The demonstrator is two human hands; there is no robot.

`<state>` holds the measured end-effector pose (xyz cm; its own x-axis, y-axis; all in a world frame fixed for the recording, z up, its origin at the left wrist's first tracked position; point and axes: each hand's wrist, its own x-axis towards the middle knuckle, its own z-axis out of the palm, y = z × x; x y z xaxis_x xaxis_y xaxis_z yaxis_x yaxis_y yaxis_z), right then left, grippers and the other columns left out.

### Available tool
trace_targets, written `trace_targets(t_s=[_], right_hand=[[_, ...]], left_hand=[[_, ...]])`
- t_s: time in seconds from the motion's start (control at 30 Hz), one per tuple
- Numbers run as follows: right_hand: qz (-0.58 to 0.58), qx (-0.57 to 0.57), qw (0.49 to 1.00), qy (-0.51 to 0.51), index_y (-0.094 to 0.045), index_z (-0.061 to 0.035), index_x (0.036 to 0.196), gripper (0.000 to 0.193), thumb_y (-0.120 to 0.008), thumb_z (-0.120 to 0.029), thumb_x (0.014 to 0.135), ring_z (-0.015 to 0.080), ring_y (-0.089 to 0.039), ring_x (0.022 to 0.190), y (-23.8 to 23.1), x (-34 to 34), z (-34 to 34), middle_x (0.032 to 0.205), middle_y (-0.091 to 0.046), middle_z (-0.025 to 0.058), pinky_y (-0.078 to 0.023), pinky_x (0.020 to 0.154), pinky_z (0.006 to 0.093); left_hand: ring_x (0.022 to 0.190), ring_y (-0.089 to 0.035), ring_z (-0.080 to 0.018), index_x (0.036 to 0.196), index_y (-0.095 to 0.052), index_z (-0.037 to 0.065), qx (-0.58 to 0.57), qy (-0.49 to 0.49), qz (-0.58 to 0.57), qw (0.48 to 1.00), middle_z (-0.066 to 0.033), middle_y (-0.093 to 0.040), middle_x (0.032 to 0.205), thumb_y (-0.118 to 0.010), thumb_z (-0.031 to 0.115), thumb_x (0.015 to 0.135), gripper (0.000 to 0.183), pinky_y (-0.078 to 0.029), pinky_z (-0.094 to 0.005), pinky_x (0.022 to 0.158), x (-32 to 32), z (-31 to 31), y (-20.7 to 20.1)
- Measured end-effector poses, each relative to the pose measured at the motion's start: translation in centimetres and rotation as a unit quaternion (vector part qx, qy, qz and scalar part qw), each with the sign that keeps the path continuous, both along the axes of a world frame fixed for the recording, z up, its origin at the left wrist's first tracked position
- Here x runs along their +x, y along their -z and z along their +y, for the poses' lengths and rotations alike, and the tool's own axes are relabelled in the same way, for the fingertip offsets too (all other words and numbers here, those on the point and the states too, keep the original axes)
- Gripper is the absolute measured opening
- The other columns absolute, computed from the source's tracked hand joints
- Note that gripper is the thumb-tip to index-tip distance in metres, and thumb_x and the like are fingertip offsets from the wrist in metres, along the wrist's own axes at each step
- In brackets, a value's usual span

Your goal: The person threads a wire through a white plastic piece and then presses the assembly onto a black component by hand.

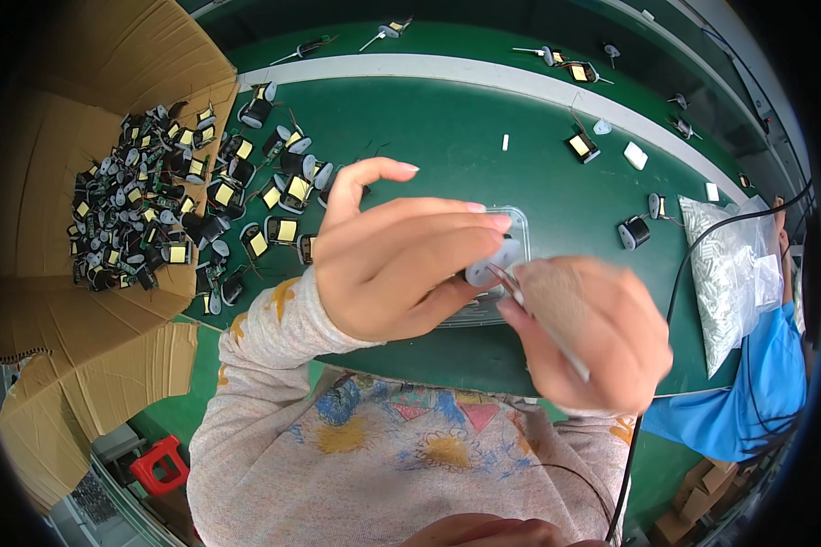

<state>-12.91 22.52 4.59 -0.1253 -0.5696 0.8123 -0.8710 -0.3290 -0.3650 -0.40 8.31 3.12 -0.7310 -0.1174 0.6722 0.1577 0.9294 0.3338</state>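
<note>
Grey-white plastic cap (493, 263) sits pinched in left hand (397, 251) fingers; right hand (586, 328), gripping thin tweezers (538, 314), points them up-left at it.

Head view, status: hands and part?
Left hand pinching small grey part. Right hand holding thin tool at it. Clear tray beneath; nothing blocking.

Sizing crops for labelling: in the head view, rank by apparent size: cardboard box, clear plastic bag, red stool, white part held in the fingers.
1. cardboard box, by far the largest.
2. clear plastic bag of small white pieces.
3. red stool, on the floor farther from the camera, so its true size is unsure.
4. white part, between left hand and right hand, partly hidden.
</note>
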Motion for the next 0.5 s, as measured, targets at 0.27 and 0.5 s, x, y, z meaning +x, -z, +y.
trace_targets(t_s=[0.27,0.5], right_hand=[[-0.163,0.044,0.981,-0.096,-0.061,0.0038,0.072,0.017,-0.072,0.001,0.059,0.0232,-0.056,0.060,0.6,-1.7,-0.6,0.068,-0.063,0.0134,-0.044,0.057,0.0310],[-0.035,0.018,0.999,0.031,-0.066,0.0011,0.077,0.031,-0.075,0.002,0.048,0.0212,-0.054,0.057,-0.4,-1.0,-0.1,0.066,-0.058,0.0086,-0.045,0.051,0.0278]], left_hand=[[0.100,-0.061,-0.0307,0.097,-0.045,0.004,0.215,0.157,0.026,0.963,-0.0196,-0.066,0.092,-0.077,0.011,0.070,0.042,-0.042,-0.0409,0.085,-0.8,-0.8,1.5],[0.096,-0.061,-0.0311,0.092,-0.048,0.000,0.313,0.191,-0.007,0.930,-0.0241,-0.058,0.104,-0.069,0.008,0.078,0.026,-0.049,-0.0364,0.083,-0.3,-0.4,1.3]])
